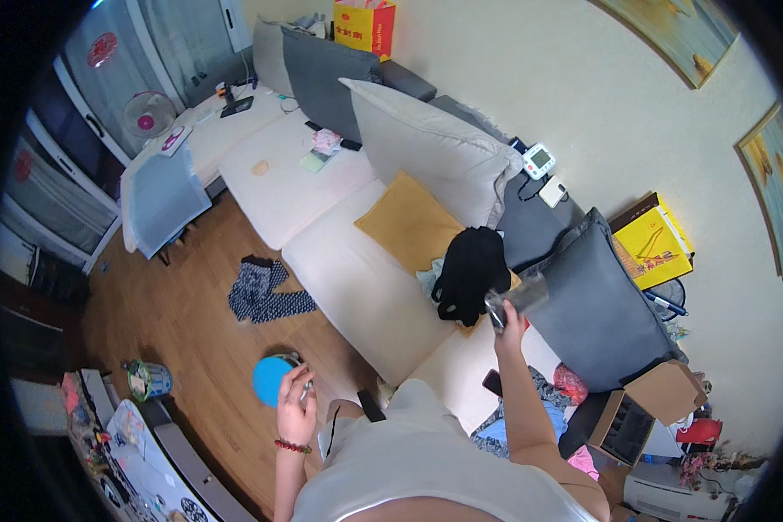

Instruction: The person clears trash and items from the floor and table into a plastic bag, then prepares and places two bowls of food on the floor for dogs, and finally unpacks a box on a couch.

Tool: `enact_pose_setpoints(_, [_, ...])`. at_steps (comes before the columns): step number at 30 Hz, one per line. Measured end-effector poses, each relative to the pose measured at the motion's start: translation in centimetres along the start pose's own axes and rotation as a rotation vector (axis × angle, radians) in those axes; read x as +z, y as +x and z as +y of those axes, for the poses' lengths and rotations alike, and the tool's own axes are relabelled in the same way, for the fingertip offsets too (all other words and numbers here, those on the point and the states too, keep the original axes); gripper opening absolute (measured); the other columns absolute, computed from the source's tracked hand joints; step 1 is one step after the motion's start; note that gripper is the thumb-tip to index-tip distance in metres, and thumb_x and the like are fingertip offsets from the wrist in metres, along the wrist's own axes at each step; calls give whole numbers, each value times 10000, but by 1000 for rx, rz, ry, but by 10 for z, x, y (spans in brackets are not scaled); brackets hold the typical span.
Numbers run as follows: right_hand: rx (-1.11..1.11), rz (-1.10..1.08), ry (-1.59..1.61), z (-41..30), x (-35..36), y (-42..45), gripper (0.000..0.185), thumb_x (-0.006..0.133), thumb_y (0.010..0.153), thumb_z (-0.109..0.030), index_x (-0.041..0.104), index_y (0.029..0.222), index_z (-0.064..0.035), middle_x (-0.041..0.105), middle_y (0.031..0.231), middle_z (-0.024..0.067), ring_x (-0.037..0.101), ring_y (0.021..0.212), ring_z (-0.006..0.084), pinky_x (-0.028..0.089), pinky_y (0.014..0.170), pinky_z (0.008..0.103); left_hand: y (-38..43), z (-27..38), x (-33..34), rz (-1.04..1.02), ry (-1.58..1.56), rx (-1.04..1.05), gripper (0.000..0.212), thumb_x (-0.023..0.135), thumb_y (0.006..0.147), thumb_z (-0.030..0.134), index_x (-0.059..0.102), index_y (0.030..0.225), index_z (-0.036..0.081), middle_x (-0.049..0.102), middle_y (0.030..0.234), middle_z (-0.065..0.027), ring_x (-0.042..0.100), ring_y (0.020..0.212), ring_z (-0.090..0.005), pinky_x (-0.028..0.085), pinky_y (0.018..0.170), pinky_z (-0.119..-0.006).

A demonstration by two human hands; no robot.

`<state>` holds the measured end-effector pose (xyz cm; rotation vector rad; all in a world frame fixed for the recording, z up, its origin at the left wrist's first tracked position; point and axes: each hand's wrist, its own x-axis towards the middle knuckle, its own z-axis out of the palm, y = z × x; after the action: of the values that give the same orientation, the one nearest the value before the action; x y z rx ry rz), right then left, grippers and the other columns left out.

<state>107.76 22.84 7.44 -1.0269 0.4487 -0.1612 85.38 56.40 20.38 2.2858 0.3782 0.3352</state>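
Note:
My right hand (510, 326) grips a transparent plastic bag or package (525, 295) above the sofa seat, just right of a heap of black cloth (473, 271). That cloth lies partly on a yellow cushion (410, 218). My left hand (295, 404), with a red bead bracelet on its wrist, is raised beside a round blue stool top (271, 380); its fingers are curled around a small shiny object (307, 387) that I cannot identify. Below the right forearm, a smartphone (492, 383) lies on the seat near crumpled clothes (538, 417).
The cream-covered sofa (346, 280) curves away to the upper left. Patterned trousers (264, 293) lie on the wooden floor. A waste basket (149, 380) stands beside a cluttered cabinet (156, 470). An open cardboard box (633, 417) sits at the right, by a grey cushion (600, 313).

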Motion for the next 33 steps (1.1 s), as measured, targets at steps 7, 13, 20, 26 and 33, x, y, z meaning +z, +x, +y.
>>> enact_pose_setpoints(7, [288, -282, 156, 35, 130, 11, 214, 504, 805, -160, 496, 991, -55, 564, 912, 39, 551, 831, 172, 452, 724, 303, 78, -62, -4, -118, -104, 48, 219, 487, 729, -9, 552, 937, 22, 496, 1046, -123, 493, 957, -273, 398, 819, -323])
enact_pose_setpoints(13, [371, -168, 423, 96, 229, -4, 169, 500, 817, -182, 519, 922, -51, 587, 856, 58, 563, 815, 182, 443, 765, 314, 174, -114, -54, -135, -198, 56, 243, 495, 714, -23, 544, 950, 4, 487, 1053, -125, 491, 941, -258, 414, 787, -308])
enact_pose_setpoints(20, [165, -178, 298, 75, 320, -1, 175, 513, 817, -221, 498, 898, -66, 569, 813, 47, 577, 707, 161, 506, 643, 293, 282, -163, -111, -110, -46, 223, 239, 468, 734, -25, 537, 960, 10, 493, 1041, -138, 479, 958, -289, 388, 821, -339])
enact_pose_setpoints(26, [164, -64, 273, 70, 361, 5, 213, 515, 814, -272, 492, 826, -61, 538, 771, 44, 545, 646, 142, 513, 573, 274, 333, -176, -95, -226, -192, 218, 229, 476, 744, -8, 537, 965, 1, 499, 1020, -135, 483, 947, -277, 383, 829, -336])
enact_pose_setpoints(33, [298, -4, 283, 123, 377, 54, 179, 572, 779, -265, 516, 758, -95, 510, 660, 14, 513, 617, 142, 457, 559, 252, 378, -160, -80, -361, -148, 247, 216, 477, 754, 31, 551, 955, 1, 514, 1020, -123, 481, 956, -255, 379, 829, -328])
